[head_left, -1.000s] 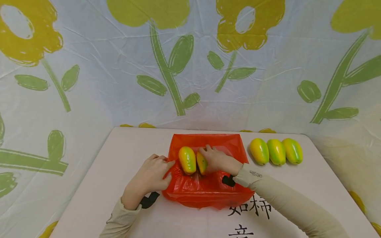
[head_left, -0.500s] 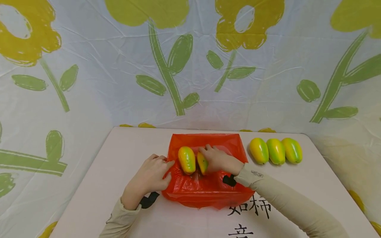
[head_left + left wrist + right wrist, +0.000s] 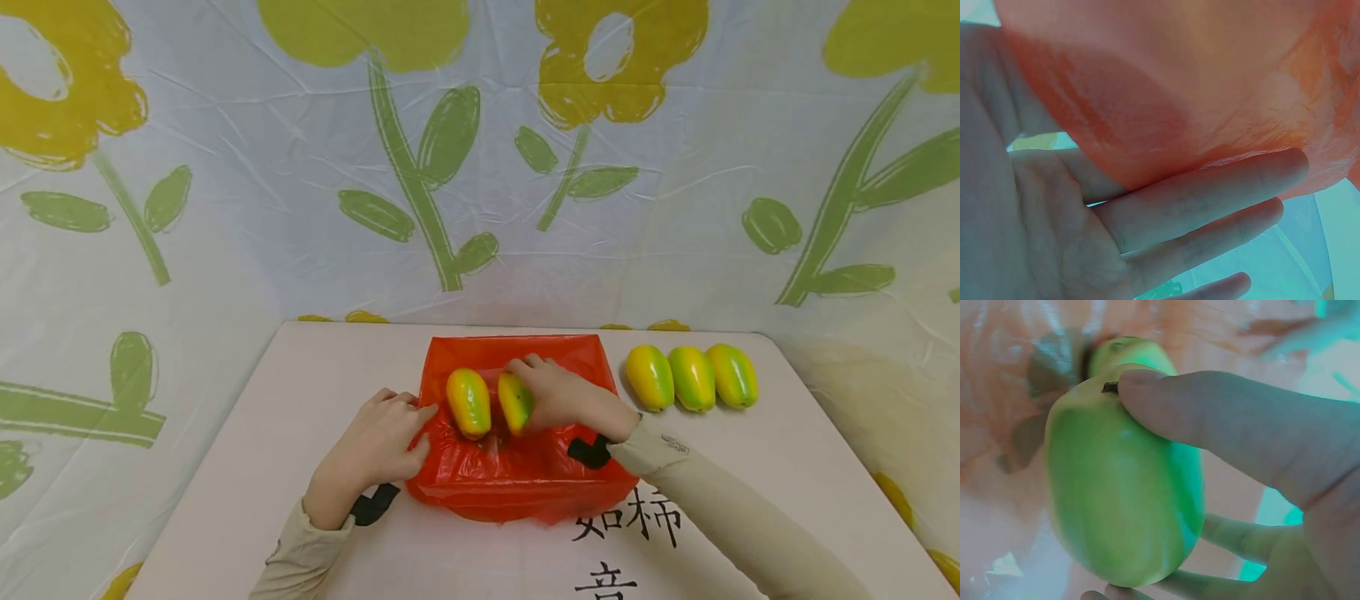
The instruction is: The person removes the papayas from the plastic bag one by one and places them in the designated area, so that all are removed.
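Observation:
A red plastic bag lies spread on the table, its wide mouth facing up. My right hand grips a yellow-green mango over the bag. In the right wrist view the thumb presses beside the dark stem of this mango, and fingers curl beneath it. Another mango rests on the red plastic to the left of the held one. At the bag's left side is my left hand. The left wrist view shows its fingers extended along the red plastic, touching it.
Farther right on the table, three yellow-green mangoes stand in a row beside the bag. Black characters mark the pale tabletop near its front. A flower-patterned cloth hangs behind and around the table.
My right hand has shifted slightly right with its mango, widening the gap to the other mango. My left hand has hardly moved. The head view has shifted a little.

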Demonstrator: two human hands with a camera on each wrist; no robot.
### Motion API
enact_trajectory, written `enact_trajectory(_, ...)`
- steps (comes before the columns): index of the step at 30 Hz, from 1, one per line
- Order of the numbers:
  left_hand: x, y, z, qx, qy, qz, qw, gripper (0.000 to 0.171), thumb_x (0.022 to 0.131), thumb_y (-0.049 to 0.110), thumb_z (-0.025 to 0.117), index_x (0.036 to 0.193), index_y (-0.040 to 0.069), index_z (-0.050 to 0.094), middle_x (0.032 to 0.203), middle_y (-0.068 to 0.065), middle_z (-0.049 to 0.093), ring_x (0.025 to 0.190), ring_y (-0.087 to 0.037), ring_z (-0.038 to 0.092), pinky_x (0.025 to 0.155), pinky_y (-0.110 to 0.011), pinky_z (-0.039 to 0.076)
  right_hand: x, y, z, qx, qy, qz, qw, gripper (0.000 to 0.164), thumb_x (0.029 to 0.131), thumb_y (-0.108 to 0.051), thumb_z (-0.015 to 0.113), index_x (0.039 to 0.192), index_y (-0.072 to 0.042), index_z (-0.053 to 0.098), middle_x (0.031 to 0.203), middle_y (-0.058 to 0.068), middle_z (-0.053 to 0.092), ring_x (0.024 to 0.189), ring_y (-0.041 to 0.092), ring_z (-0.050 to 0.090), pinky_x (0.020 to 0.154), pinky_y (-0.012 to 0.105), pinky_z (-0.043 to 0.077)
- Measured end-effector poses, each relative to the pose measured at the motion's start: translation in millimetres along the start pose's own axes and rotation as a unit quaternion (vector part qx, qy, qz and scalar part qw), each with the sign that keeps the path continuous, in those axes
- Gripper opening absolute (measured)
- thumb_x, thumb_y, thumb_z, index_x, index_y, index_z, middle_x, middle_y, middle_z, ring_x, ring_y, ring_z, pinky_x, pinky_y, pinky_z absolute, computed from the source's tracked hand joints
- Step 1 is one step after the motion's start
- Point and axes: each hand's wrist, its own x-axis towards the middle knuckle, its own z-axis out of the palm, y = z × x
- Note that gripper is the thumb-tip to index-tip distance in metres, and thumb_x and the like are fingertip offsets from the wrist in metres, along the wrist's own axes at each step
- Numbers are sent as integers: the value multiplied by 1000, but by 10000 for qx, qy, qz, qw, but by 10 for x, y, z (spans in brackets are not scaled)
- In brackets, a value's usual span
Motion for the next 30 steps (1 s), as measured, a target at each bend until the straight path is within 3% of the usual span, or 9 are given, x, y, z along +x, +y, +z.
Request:
enact_trajectory(9, -3, 2, 0, -40, -62, -42, 10000, 39, 82, 17, 62, 116, 2, 72, 95, -11, 74, 102, -30, 64, 92, -48, 46, -287, 50, -219, 648, 610, -498, 9948, 81, 73, -20, 87, 142, -12, 46, 138, 12, 47, 115, 30, 49, 94, 49, 49)
enact_trajectory(19, 4, -7, 13, 10, 51, 0, 10000, 38, 82, 19, 62, 116, 4, 72, 94, -10, 74, 100, -29, 65, 91, -47, 46, -516, 179, -257, 1278, 1223, -903, 9801, 84, 73, -14, 87, 145, -7, 44, 146, 12, 44, 124, 31, 48, 100, 53, 45)
enact_trajectory(30, 12, -7, 5, -16, 54, -10, 10000, 38, 83, 19, 62, 116, 5, 73, 96, -9, 74, 101, -29, 65, 92, -47, 46, -807, 302, -242, 1835, 1897, -944, 9599, 88, 71, -14, 89, 146, -15, 42, 149, 5, 42, 128, 29, 45, 104, 57, 39)
